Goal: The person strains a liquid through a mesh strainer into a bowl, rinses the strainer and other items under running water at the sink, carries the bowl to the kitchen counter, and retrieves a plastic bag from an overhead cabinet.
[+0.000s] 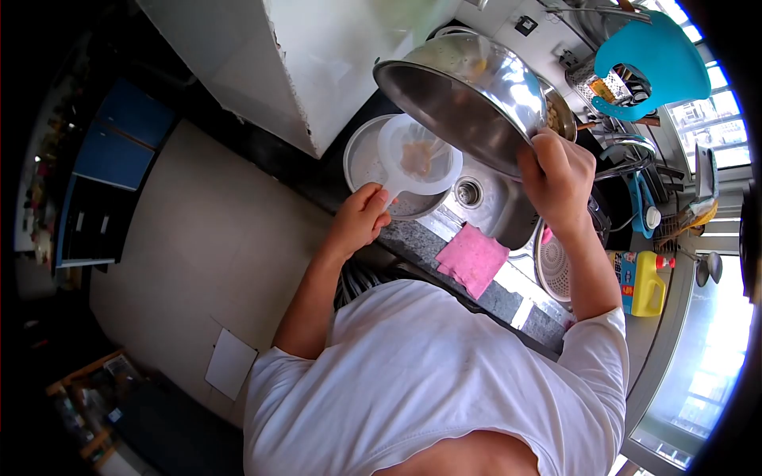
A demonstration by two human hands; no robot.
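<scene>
My left hand point(361, 220) is closed around the handle of a white strainer point(422, 188), which hangs over a round metal basin point(359, 163). Some pale brownish matter lies in the strainer's mesh; what it is I cannot make out. Up and to the right, my right hand point(559, 178) grips the rim of a large stainless steel bowl point(460, 119). The bowl is tilted on its side, its mouth facing down and left toward the strainer. Behind it, another metal bowl point(562, 115) is partly hidden and has contents in it.
A steel sink point(496, 194) with a drain lies below the tilted bowl. On the counter's front edge is a pink cloth point(474, 260). A colander point(553, 266), a yellow jug point(649, 285) and a teal plastic item point(675, 59) stand at the right. A white wall corner point(305, 95) juts out at upper left.
</scene>
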